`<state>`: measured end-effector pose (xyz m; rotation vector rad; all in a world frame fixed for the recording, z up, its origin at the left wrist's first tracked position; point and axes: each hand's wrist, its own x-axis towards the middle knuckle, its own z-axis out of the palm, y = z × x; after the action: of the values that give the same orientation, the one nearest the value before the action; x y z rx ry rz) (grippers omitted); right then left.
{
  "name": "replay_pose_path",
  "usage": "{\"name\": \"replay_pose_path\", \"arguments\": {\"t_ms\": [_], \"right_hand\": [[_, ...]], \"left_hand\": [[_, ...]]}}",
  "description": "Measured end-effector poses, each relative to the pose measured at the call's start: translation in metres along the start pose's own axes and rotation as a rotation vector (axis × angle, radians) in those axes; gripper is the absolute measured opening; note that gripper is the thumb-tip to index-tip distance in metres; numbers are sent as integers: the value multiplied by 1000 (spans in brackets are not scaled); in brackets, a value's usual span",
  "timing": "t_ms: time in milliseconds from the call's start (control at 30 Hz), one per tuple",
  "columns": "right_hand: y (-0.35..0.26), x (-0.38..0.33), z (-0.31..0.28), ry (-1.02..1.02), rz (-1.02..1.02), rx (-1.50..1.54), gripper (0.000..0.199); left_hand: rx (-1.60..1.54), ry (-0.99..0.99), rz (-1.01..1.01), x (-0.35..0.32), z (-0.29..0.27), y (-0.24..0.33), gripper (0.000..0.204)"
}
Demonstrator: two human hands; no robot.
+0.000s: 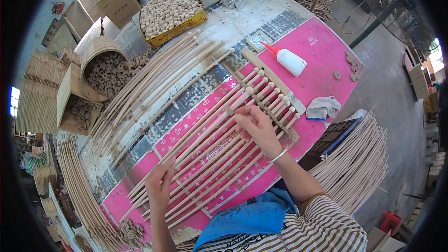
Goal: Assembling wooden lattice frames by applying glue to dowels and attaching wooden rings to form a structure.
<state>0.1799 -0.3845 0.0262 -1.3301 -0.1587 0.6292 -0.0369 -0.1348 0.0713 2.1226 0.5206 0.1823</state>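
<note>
Long thin wooden rods (212,163) with round ball ends lie side by side on a pink patterned sheet, their upper parts in a slotted wooden rack (275,119). One raised rod carries a larger ball (249,91) and a small wooden ring (229,110) below it. My right hand (259,130), with a silver bangle at the wrist, has curled fingers closed at that ring. Lower down, my left hand (159,184) pinches what looks like the same rod; its fingertips partly hide the contact.
A yellow box of wooden balls (172,11) and a tipped tub of wooden rings (109,72) stand at the back left. On the right lie a white glue bottle (291,61), a glove (323,107) and loose rings (353,65). Rod bundles (357,154) flank the table.
</note>
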Motion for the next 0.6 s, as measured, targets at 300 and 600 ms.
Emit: {"name": "replay_pose_path", "arguments": {"t_ms": [300, 600], "right_hand": [[-2, -9, 2, -134, -7, 45, 27], [-2, -9, -2, -138, 49, 84, 26]], "left_hand": [[108, 59, 202, 107, 43, -10, 23], [62, -23, 165, 137, 63, -26, 25]]}}
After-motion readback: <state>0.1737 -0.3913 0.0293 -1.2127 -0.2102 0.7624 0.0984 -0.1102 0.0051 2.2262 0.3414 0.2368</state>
